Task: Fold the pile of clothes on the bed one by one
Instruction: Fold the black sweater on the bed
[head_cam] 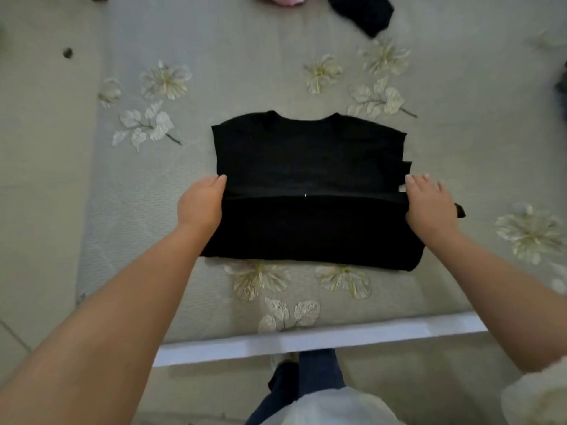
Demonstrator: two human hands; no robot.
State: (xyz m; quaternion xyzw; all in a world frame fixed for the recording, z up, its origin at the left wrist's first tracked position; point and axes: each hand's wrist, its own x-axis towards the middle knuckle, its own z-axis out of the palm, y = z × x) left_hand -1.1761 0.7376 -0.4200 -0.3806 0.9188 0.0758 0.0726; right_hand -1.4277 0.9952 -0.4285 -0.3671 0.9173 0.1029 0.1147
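A person's left hand [201, 205] and right hand [428, 207] are gripping opposite side edges of a half-folded black shirt [306, 167], which is lying flat at the middle of the flowered bed [245, 72].

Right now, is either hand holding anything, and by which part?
Both hold the black shirt. The left hand and right hand each grip one end of its folded-up bottom edge, at the shirt's left and right sides.
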